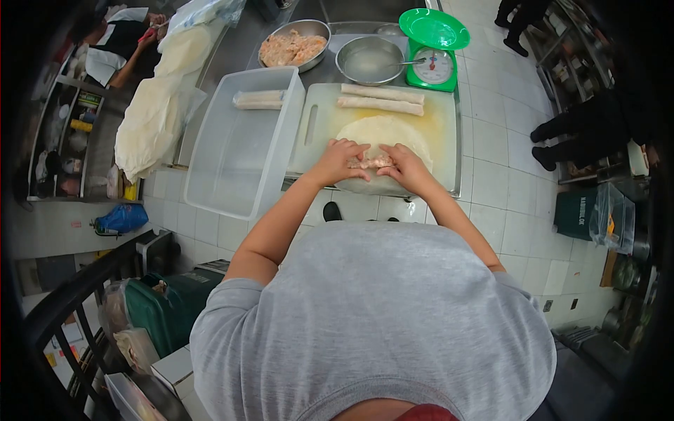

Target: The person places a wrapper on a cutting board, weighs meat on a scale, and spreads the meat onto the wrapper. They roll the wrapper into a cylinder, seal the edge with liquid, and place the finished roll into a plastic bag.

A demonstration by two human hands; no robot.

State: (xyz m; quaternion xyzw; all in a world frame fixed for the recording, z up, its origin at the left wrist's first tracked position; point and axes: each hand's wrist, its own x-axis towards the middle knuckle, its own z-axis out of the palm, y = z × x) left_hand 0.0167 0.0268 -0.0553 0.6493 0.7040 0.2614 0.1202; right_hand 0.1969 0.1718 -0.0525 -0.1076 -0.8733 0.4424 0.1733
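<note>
A round, pale spring roll wrapper (385, 130) lies on the white cutting board (324, 99). Across its near part runs a short line of pinkish meat filling (372, 162). My left hand (340, 161) has its fingers curled on the left end of this filling. At the right end, my right hand (404, 167) presses in with thumb and fingers. Two finished rolls (380, 104) lie side by side behind the wrapper. To the left, a clear plastic container (235, 165) holds a few more rolls (258, 99) at its far end.
Behind the board stand a metal bowl (324, 31) of meat mixture, a bowl of cloudy liquid (366, 62) with a spoon, and a green scale (444, 78). Stacked wrappers (149, 123) in plastic lie at the left. Other people stand at far left and right.
</note>
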